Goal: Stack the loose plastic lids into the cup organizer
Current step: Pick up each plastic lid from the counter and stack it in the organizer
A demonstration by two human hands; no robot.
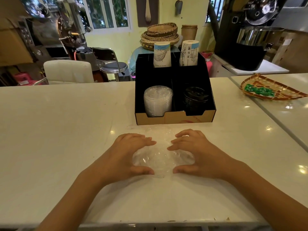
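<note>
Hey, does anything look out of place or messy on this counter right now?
Only the loose clear lids: they lie jumbled on the counter between the left hand and right hand, outside the organizer. Its clear stack and black stack sit neatly. No spill or damage shows.

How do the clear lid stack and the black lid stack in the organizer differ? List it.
The clear lid stack is see-through and fills the front left compartment of the organizer; the black lid stack is opaque and sits in the front right one. The clear stack looks wider and taller than the black stack. Both lean back in notched front slots.
</note>
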